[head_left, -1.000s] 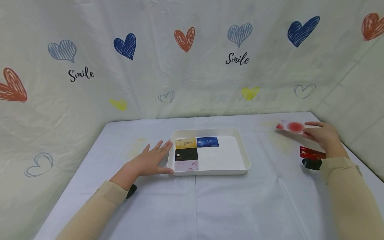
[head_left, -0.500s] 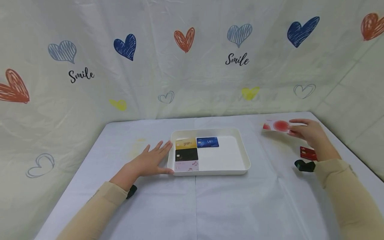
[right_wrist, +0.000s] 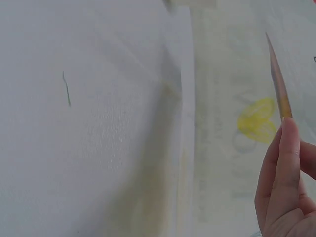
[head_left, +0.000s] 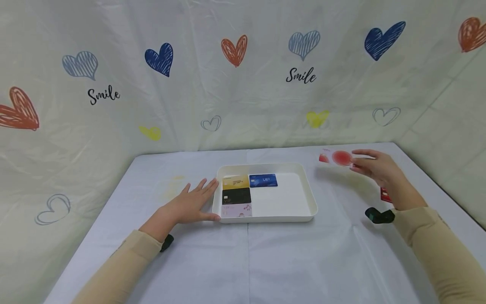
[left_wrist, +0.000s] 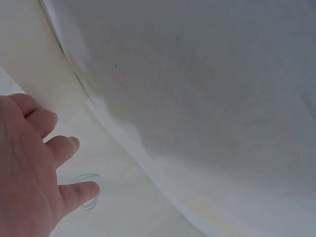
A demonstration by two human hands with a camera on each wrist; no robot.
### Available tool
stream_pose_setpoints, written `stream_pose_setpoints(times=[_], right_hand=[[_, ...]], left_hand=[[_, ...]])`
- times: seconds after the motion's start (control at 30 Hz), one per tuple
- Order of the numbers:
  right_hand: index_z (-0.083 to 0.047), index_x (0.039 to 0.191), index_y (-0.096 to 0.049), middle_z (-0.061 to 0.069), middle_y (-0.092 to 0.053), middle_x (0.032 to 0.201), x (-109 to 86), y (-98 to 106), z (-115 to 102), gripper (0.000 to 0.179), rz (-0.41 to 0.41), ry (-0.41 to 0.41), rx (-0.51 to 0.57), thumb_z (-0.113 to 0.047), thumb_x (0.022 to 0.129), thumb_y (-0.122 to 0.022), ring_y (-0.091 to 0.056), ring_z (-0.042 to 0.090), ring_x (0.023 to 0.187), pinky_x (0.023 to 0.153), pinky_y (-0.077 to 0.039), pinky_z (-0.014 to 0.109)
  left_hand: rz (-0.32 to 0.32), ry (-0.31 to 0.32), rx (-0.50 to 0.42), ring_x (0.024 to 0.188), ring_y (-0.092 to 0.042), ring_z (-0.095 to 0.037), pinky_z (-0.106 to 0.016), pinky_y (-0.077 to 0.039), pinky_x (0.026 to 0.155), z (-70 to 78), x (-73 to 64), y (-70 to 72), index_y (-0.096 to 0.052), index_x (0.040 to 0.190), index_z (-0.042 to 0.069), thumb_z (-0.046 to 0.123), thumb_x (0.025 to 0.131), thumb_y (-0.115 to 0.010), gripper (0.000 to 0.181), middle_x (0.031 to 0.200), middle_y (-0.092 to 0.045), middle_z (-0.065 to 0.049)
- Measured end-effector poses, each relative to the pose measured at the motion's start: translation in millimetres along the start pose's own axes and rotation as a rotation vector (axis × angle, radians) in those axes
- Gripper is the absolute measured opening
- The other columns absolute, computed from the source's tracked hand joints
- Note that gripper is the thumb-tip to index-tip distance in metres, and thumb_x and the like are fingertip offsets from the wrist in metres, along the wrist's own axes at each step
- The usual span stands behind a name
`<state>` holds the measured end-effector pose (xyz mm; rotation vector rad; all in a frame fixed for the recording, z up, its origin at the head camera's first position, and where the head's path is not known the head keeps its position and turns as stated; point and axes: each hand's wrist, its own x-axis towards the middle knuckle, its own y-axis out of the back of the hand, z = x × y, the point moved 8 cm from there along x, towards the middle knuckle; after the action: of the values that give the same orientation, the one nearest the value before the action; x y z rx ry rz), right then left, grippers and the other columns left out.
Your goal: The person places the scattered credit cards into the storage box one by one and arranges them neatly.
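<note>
My right hand (head_left: 377,169) pinches a pink-and-white card (head_left: 336,157) by its right end, raised above the table to the right of the tray. In the right wrist view the card (right_wrist: 280,81) shows almost edge-on between thumb and fingers. My left hand (head_left: 191,204) lies with spread, straight fingers against the left side of the white tray (head_left: 282,218). Inside the tray, a gold card (head_left: 235,182), a black card (head_left: 236,196) and a pale pink card (head_left: 236,210) form a left column. A blue VIP card (head_left: 263,180) lies beside the gold one.
A red card (head_left: 385,195) lies on the table at the right, partly hidden behind my right hand. White cloth (head_left: 296,261) covers the table. A pale curtain (head_left: 262,105) with printed hearts rises behind it. Dark wrist cameras sit under both wrists.
My right hand has carried the pink-and-white card leftward and up from the table, toward the tray. More of the red card is now covered. My left hand and the tray stay put.
</note>
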<state>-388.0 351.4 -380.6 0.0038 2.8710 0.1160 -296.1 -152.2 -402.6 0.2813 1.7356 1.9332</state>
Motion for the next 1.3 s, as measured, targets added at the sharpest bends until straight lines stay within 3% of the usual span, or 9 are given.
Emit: stream_pose_setpoints(times=[0.2, 0.3, 0.47, 0.63, 0.97, 1.3], right_hand=[[-0.021, 0.103, -0.070, -0.003, -0.066, 0.093, -6.8, -21, -2, 0.016, -0.100, -0.015, 0.166, -0.008, 0.095, -0.074, -0.072, 0.013, 0.078, 0.080, -0.059, 0.027], [-0.020, 0.106, -0.069, -0.003, -0.066, 0.093, -8.9, -29, -2, 0.017, -0.120, -0.024, 0.178, -0.007, 0.096, -0.073, -0.072, 0.012, 0.078, 0.079, -0.059, 0.027], [-0.014, 0.124, -0.055, -0.004, -0.065, 0.095, -11.8, -40, -2, 0.031, -0.127, -0.019, 0.117, -0.010, 0.098, -0.070, -0.072, 0.011, 0.079, 0.080, -0.059, 0.027], [-0.011, 0.132, -0.051, -0.005, -0.065, 0.096, -15.1, -51, -2, 0.037, -0.143, -0.005, 0.059, -0.012, 0.100, -0.069, -0.071, 0.010, 0.081, 0.081, -0.059, 0.027], [-0.017, 0.118, -0.060, -0.004, -0.067, 0.098, -25.0, -74, -2, 0.020, -0.211, 0.025, 0.027, -0.013, 0.101, -0.068, -0.071, 0.011, 0.083, 0.082, -0.058, 0.027], [-0.001, 0.141, -0.045, -0.002, -0.064, 0.104, -31.2, -93, 3, 0.044, -0.244, 0.049, -0.080, -0.015, 0.103, -0.064, -0.071, 0.011, 0.086, 0.082, -0.058, 0.025]], left_hand=[[0.003, -0.001, -0.006, 0.156, -0.008, -0.037, -0.070, -0.009, 0.117, -0.2, 0.0, 0.0, -0.012, 0.166, 0.009, 0.075, 0.088, -0.060, 0.113, 0.171, -0.013, -0.008], [0.004, -0.002, -0.012, 0.156, -0.008, -0.037, -0.070, -0.009, 0.117, -0.3, 0.0, -0.5, -0.012, 0.166, 0.009, 0.075, 0.088, -0.061, 0.113, 0.171, -0.013, -0.008], [0.009, -0.001, -0.015, 0.156, -0.008, -0.037, -0.070, -0.009, 0.117, -0.3, -0.1, -0.9, -0.012, 0.166, 0.009, 0.075, 0.087, -0.061, 0.114, 0.171, -0.013, -0.008], [0.006, -0.001, -0.015, 0.156, -0.008, -0.037, -0.070, -0.009, 0.117, 0.2, -0.5, -0.1, -0.012, 0.166, 0.009, 0.075, 0.087, -0.061, 0.114, 0.171, -0.013, -0.009], [0.002, 0.002, -0.011, 0.156, -0.008, -0.037, -0.070, -0.009, 0.117, -0.4, 0.5, -1.3, -0.011, 0.166, 0.009, 0.075, 0.088, -0.061, 0.113, 0.171, -0.013, -0.009], [0.003, 0.002, -0.008, 0.156, -0.008, -0.037, -0.070, -0.009, 0.117, -0.5, 0.4, -1.2, -0.011, 0.166, 0.009, 0.075, 0.088, -0.061, 0.113, 0.171, -0.013, -0.008]])
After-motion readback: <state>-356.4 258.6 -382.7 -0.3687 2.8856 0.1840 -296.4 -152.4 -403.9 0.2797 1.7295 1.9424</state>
